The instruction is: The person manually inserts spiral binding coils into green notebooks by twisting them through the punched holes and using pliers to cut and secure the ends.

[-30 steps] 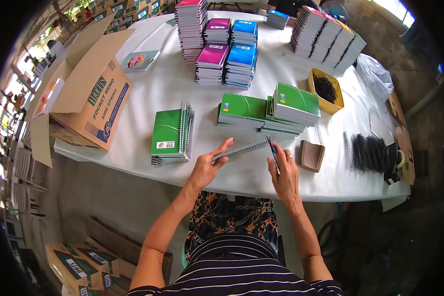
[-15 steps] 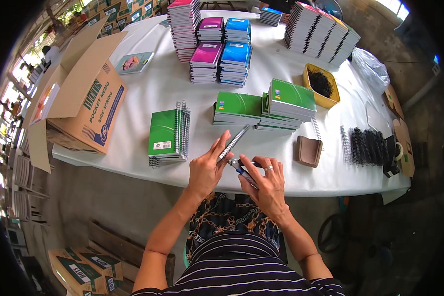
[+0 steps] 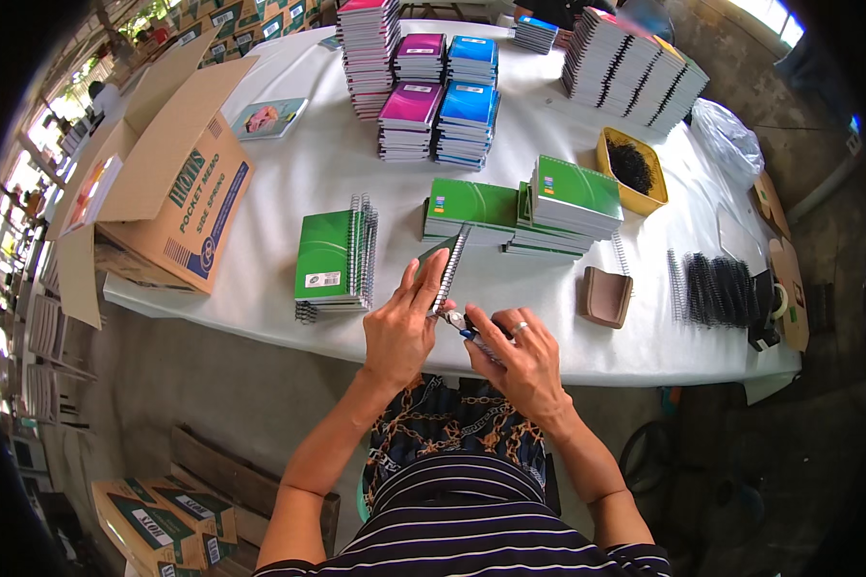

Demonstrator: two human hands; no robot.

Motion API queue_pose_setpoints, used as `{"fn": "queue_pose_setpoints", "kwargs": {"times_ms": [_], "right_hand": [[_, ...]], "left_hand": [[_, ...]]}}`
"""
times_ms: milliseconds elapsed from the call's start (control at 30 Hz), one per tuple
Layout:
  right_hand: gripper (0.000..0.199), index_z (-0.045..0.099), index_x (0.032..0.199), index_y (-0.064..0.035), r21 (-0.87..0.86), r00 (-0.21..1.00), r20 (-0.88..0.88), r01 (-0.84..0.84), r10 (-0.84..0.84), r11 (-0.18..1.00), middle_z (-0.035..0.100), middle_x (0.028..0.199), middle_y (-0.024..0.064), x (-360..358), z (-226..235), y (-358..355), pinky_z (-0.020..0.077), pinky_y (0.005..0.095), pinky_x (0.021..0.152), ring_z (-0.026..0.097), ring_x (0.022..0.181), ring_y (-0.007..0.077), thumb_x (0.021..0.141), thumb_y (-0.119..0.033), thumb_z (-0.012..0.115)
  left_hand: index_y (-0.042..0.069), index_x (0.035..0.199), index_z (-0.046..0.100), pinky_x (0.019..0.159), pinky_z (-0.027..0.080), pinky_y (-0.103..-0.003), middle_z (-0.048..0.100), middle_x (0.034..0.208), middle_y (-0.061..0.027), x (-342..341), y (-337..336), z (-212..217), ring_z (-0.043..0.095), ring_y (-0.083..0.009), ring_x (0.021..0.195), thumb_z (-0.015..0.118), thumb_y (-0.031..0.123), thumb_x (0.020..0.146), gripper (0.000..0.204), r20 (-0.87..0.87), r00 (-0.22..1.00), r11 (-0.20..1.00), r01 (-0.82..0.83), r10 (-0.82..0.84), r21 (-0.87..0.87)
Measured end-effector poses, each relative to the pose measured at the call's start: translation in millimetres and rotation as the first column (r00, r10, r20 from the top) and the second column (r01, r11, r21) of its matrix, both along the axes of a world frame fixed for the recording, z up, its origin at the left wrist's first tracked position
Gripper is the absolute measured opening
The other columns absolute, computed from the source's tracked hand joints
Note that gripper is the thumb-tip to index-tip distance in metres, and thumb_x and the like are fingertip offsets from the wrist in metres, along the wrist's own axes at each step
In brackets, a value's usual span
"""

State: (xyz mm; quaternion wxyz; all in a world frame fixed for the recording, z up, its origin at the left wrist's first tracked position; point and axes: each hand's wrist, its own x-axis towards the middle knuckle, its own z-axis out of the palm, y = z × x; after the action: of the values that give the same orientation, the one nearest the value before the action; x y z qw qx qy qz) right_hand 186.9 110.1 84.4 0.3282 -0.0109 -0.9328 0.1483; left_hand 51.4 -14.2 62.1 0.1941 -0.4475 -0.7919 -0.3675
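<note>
My left hand (image 3: 401, 325) is closed on a small green spiral notebook (image 3: 450, 271), held on edge with its coil facing right. In my right hand (image 3: 526, 363) are pliers (image 3: 459, 320) with dark and blue handles, their metal jaws at the lower end of the coil. Whether the jaws bite the wire is too small to tell. A pile of green spiral notebooks (image 3: 325, 252) lies left of my hands. Beyond the hands stand stacks of green notebooks (image 3: 575, 192) without visible coils on their near sides.
An open cardboard box (image 3: 197, 207) stands at the left. Magenta notebooks (image 3: 410, 104) and blue notebooks (image 3: 469, 104) are stacked farther back. To the right are a yellow tub (image 3: 656, 192) of black coils, a brown tray (image 3: 606, 296), a bunch of black spirals (image 3: 717, 288) and a tape dispenser (image 3: 765, 308).
My left hand has turned the notebook, so more of its green cover shows and the coil stands steeper. The pliers stay near the coil's lower end.
</note>
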Motion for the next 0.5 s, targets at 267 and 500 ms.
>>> {"fn": "queue_pose_setpoints", "kwargs": {"times_ms": [267,500], "right_hand": [[0.036,0.066,0.11,0.0022,-0.87,0.752,0.338,0.021,0.566,0.492,0.06,0.07,0.0023,-9,28,39,0.0453,0.0258,0.06,0.055,0.065,0.0083,0.103,-0.029,0.05],[0.044,0.062,0.125,-0.0044,-0.531,0.974,0.129,-0.091,0.187,0.842,0.065,0.115,0.0136,-40,-11,60,0.0461,0.0377,0.096,0.061,0.107,0.0277,0.086,-0.02,0.073]], "left_hand": [[0.013,0.14,0.052,0.103,0.046,-0.045,0.061,0.133,-0.0045,-11,-15,20,0.055,-0.0294,0.126,0.069,-0.003,0.074,0.07,-0.087,0.993,0.995,0.075,-0.081,-0.063],[0.005,0.141,0.051,0.118,0.019,-0.043,0.05,0.146,-0.0081,-71,-56,22,0.026,-0.0281,0.147,0.065,0.037,0.09,0.061,0.463,0.58,0.741,0.554,-0.67,0.379]]}}
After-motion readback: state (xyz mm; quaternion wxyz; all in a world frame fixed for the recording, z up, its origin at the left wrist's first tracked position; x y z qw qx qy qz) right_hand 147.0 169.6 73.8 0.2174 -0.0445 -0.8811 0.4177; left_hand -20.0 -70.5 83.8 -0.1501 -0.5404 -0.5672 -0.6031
